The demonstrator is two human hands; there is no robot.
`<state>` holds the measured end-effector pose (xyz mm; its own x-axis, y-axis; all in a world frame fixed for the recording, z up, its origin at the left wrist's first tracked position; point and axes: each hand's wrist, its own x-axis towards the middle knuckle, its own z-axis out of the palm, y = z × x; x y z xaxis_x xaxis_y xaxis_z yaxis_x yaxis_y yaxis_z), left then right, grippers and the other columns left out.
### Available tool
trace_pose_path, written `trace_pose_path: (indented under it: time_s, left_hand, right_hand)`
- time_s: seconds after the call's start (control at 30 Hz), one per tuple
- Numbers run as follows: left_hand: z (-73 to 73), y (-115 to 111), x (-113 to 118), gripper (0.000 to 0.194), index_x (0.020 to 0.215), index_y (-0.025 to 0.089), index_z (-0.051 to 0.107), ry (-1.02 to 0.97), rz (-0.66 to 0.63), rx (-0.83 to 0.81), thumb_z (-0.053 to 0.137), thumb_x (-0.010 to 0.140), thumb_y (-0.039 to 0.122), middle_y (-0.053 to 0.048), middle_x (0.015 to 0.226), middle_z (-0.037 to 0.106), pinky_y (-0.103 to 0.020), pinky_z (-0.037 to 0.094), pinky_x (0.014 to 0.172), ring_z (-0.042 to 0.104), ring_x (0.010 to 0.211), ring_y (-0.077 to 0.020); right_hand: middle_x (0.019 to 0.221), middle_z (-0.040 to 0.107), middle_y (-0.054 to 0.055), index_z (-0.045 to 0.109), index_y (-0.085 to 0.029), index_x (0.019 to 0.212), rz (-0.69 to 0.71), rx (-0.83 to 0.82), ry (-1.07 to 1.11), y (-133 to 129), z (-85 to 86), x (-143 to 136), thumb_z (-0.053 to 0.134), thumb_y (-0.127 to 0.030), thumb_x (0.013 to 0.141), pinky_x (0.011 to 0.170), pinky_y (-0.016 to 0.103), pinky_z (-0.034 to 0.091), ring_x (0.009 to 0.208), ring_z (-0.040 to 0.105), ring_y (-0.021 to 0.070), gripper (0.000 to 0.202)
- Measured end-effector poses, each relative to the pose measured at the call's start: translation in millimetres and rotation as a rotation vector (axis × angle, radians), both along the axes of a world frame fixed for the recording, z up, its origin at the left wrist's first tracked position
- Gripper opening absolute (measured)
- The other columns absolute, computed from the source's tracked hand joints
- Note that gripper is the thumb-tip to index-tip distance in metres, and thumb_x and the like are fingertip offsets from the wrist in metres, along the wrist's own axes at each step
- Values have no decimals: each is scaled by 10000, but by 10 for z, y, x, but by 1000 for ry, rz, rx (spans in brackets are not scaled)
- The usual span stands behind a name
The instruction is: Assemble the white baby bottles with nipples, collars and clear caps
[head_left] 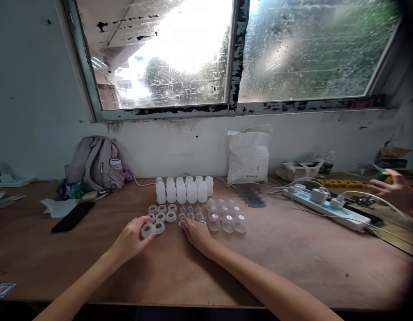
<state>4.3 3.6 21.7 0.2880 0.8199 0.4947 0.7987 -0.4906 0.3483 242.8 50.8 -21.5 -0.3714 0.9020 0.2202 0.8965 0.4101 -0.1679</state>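
My left hand (132, 235) has its thumb and fingers closed around a translucent screw ring (147, 230) at the near left corner of a group of rings. A second ring (159, 228) lies against it. My right hand (199, 235) reaches over several small clear teats (190, 209), its fingertips closed at the front left teat (183, 224); part of its grip is hidden. Frosted white bottles (181, 191) stand in rows behind the rings and teats. To the right of the teats are several clear dome caps (228, 226) in rows.
A white bag (248, 156) stands against the wall. On the right lie a power strip (327, 207) with cables and another person's hand (398, 191) holding something partly seen. A black phone (72, 217), tissue (59, 207) and backpack (96, 162) are on the left.
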Motion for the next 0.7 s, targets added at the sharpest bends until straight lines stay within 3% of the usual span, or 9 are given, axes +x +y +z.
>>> trace_pose_path:
  time_s: [0.2,0.33,0.47,0.57,0.7]
  left_hand:
    - [180,392,633,298,974,234,535,-219,-189,67,569,714,374,-18,921,597,-264,445,680,552,709,-145]
    - [131,638,1034,287,933,236,564,-720,-169,15,600,684,374,-20,867,599,-228,430,636,553,683,-136]
    - [-3,773,1339,309,960,199,500,-1429,-150,-403,429,765,428,-22,839,583,-197,380,452,556,536,-106]
    - [-128,783,1484,364,965,152,485,-1547,-159,-605,345,788,437,-40,787,578,-191,355,403,542,478,-99]
    - [-254,716,1551,380,1016,151,495,-1543,-236,-706,426,769,431,-43,787,588,-202,393,437,558,534,-115]
  right_hand:
    - [958,586,63,510,-197,945,38,175,336,9,-9,-6,446,-308,815,626,236,431,749,598,165,183]
    - [996,546,57,453,-191,919,46,282,735,42,55,33,499,-254,760,619,245,456,604,562,107,177]
    - [888,536,31,446,-192,948,1,366,912,79,203,149,456,-186,762,575,243,463,587,531,105,187]
    - [916,488,45,505,-187,957,31,444,877,73,301,243,404,-152,783,591,242,463,618,513,104,203]
    - [978,476,58,515,-209,1065,152,467,750,31,337,282,390,-114,785,726,259,459,800,532,136,321]
